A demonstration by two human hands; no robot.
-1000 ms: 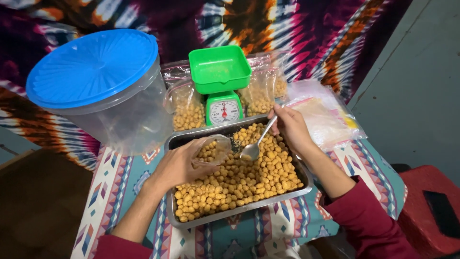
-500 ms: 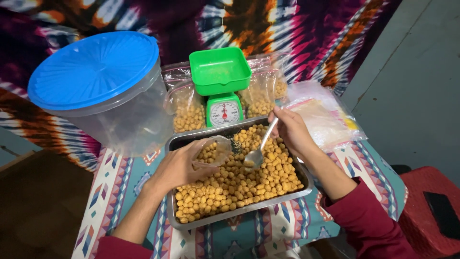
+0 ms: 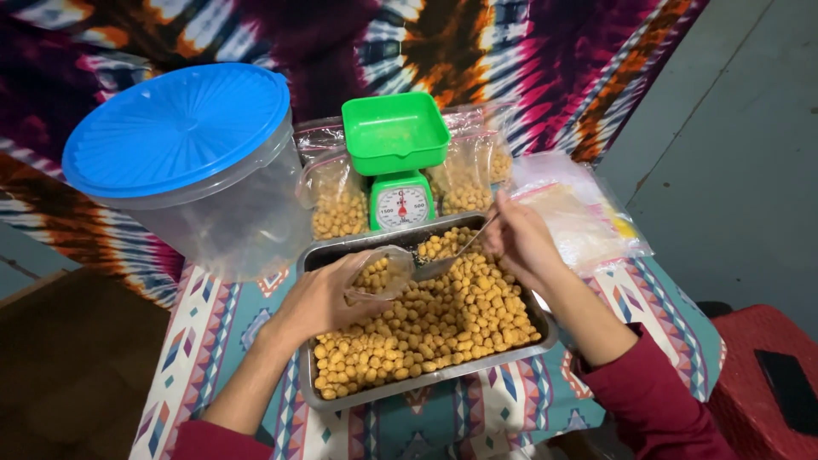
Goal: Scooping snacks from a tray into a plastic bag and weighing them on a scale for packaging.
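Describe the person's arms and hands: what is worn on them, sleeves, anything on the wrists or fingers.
Both arms wear dark red long sleeves pushed up toward the elbows, leaving the forearms bare. The left sleeve shows only at the bottom edge; the right sleeve is loose and creased. The left hand and right hand are bare: no gloves, and no ring, watch or bracelet that can be seen.

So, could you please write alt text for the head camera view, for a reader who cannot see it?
The left hand holds a small clear bag open over a metal tray of round yellow snacks, while the right hand brings a spoon to the bag's mouth. Behind stand a green scale, filled bags and a blue-lidded tub.
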